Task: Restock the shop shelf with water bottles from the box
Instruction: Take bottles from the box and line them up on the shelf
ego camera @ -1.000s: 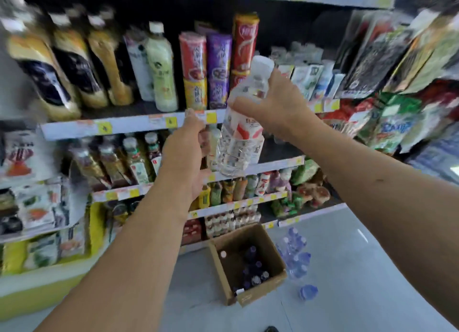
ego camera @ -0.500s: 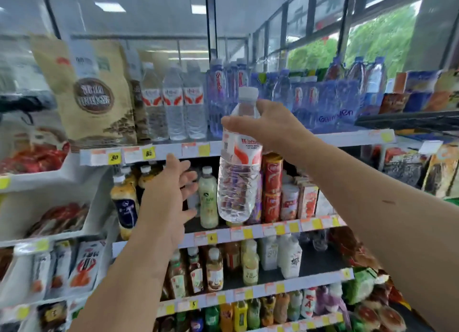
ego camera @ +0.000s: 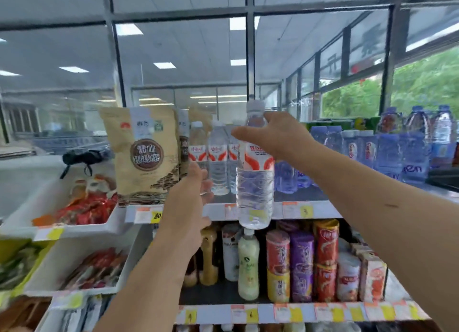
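Your bottle [ego camera: 255, 177] hangs upright before the top shelf [ego camera: 323, 210], neck gripped in your right hand [ego camera: 275, 135] — lift it over the edge, beside the matching row [ego camera: 218, 163] at ten o'clock; left hand [ego camera: 188, 200], open at nine, holds nothing.

Tan pouch [ego camera: 146, 155], stacked snack cans [ego camera: 301, 264]

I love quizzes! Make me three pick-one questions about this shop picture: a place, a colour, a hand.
1. Where is the held bottle? A) in front of the top shelf B) on the floor C) in a basket
2. Colours of its label? A) green B) red and white C) black
3. The right hand is: A) empty B) holding a bag C) gripping the bottle
Answers: 1A, it hangs before the shelf's edge; 2B, red shapes on white; 3C, it curls round the bottle's neck.
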Demonstrator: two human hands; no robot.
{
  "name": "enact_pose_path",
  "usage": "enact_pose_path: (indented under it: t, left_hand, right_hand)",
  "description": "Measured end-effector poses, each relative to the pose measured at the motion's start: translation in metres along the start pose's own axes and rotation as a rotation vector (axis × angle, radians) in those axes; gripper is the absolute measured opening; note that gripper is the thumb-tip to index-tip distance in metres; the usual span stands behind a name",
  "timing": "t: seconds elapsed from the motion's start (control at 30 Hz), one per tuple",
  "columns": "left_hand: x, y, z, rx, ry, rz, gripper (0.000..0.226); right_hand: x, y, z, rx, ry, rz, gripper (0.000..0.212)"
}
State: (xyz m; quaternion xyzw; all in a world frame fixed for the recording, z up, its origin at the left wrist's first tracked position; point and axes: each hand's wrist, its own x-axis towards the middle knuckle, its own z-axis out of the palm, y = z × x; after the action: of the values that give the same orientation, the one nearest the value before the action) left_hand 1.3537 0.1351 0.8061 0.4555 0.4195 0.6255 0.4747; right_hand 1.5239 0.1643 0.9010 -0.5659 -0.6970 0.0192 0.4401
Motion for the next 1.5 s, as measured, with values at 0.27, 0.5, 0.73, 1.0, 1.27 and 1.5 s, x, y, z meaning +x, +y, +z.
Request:
enact_pose_path:
  t: [0.27,0.5,0.73,1.0,1.27,1.5]
  left_hand:
    - [0.081,-0.001,-0.068,-0.017,-0.081,-0.013,0.043]
    - [0.14,0.005,-0.101,-0.065,-0.165,-0.047,0.052]
    - [0.16,-0.004,-0.108,-0.059,-0.192,-0.051,0.041]
    - [0.167,-0.014,-0.1,-0.029,-0.169,-0.042,0.049]
    - [0.173,-0.021,-0.095,-0.005,-0.13,-0.027,0.047]
    - [0.174,-0.025,-0.091,-0.022,-0.135,-0.029,0.039]
  right_hand:
    - [0.066,-0.047,0.086,-0.062,0.07,0.022,0.076]
    - [0.104,-0.061,0.144,-0.13,0.084,0.07,0.069]
    - [0.107,-0.044,0.178,-0.186,0.071,0.066,0.084]
    - [0.064,0.021,0.198,0.488,-0.406,0.352,0.049]
    - [0.053,0.021,0.223,0.16,-0.149,0.241,0.084]
    - [0.051,0.022,0.217,0.398,-0.191,0.242,0.041]
